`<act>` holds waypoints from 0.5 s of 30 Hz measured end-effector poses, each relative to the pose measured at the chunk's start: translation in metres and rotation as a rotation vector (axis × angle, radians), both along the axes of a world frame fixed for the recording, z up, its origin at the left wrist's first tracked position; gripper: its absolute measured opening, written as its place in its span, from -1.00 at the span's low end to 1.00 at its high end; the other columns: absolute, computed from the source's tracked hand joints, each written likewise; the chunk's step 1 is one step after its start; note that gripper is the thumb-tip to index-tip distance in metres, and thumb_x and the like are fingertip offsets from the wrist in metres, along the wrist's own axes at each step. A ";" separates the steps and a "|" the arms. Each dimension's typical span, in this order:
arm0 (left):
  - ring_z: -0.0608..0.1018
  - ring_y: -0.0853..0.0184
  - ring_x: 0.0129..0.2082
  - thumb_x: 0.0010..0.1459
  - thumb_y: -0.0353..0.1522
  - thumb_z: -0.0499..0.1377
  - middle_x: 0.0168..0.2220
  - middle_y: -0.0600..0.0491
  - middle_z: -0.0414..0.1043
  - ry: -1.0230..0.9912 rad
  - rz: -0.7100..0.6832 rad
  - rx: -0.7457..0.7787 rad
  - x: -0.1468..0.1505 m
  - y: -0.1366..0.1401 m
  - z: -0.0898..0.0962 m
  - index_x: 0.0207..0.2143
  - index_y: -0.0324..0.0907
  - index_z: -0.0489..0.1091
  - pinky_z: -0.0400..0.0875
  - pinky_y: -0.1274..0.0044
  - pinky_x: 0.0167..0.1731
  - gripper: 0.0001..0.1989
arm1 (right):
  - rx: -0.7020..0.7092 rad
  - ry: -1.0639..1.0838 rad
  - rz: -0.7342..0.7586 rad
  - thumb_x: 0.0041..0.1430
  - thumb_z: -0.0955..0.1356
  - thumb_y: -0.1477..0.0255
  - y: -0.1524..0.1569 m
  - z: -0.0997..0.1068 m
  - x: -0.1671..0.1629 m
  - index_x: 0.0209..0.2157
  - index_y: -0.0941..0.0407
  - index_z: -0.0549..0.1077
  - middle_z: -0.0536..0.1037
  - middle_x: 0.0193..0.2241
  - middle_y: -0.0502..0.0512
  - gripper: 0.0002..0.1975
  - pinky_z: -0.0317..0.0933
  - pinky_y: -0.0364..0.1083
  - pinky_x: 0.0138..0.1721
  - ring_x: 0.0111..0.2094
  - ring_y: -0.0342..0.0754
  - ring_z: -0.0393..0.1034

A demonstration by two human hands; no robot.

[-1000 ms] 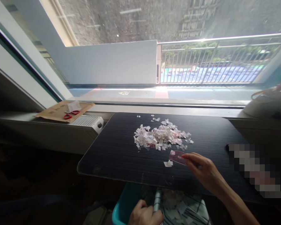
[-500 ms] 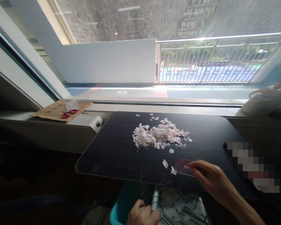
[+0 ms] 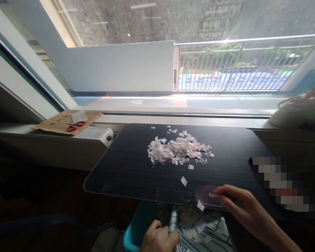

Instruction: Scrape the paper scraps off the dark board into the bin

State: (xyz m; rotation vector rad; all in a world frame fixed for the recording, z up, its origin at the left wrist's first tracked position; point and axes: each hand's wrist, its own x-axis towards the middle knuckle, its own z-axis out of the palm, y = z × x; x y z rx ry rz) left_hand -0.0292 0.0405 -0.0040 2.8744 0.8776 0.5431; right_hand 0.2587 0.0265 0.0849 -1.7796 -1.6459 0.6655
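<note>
Pinched in my right hand [image 3: 236, 199] is a clear plastic sheet with pink rings [image 3: 206, 196], flat at the table's near edge. A white paper scrap [image 3: 200, 205] lies against that sheet, overhanging the edge. Another loose scrap [image 3: 183, 181] rests farther in on the black table [image 3: 120, 164]. Behind these spreads a heap of small cut paper pieces [image 3: 180, 148]. Below the edge, my left hand [image 3: 160, 238] is closed on the rim of a white, dark-striped bag [image 3: 220, 234] holding paper scraps. The bag's full shape is hidden.
A teal bin [image 3: 132, 231] stands under the table beside my left hand. Red-handled scissors [image 3: 76, 126] lie on a brown paper envelope [image 3: 55, 123] on the left sill, near a white radiator [image 3: 94, 135]. A blurred-out object [image 3: 280, 185] sits at the table's right.
My right hand and the ringed sheet have slid toward the table's near edge. One paper scrap moved with them and now hangs over the edge. My left hand stays on the bag rim.
</note>
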 end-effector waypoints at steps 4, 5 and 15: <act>0.34 0.35 -0.68 0.40 -0.20 -0.35 -0.66 0.13 0.22 0.001 -0.006 -0.025 0.001 0.001 0.003 -0.52 -0.14 0.27 0.23 0.47 -0.50 -0.43 | -0.015 0.001 0.007 0.17 0.28 0.34 -0.006 0.001 0.000 -0.38 0.09 0.58 0.63 -0.42 0.08 -0.75 0.35 -0.15 -0.37 -0.36 0.01 0.51; 0.34 0.35 -0.67 0.40 -0.20 -0.35 -0.66 0.13 0.22 0.000 -0.008 -0.026 0.002 0.001 0.004 -0.52 -0.14 0.27 0.23 0.48 -0.50 -0.43 | -0.019 0.001 0.018 0.16 0.29 0.34 -0.006 0.002 0.000 -0.39 0.09 0.58 0.63 -0.42 0.08 -0.76 0.35 -0.15 -0.38 -0.36 0.01 0.51; 0.36 0.33 -0.68 0.37 -0.12 -0.29 -0.67 0.12 0.22 0.000 -0.022 -0.027 -0.001 0.001 -0.003 -0.51 -0.14 0.27 0.25 0.46 -0.49 -0.45 | 0.104 0.062 0.033 0.23 0.26 0.32 0.039 -0.001 -0.023 -0.23 0.09 0.58 0.60 -0.36 0.07 -0.72 0.31 -0.16 -0.35 -0.37 -0.06 0.47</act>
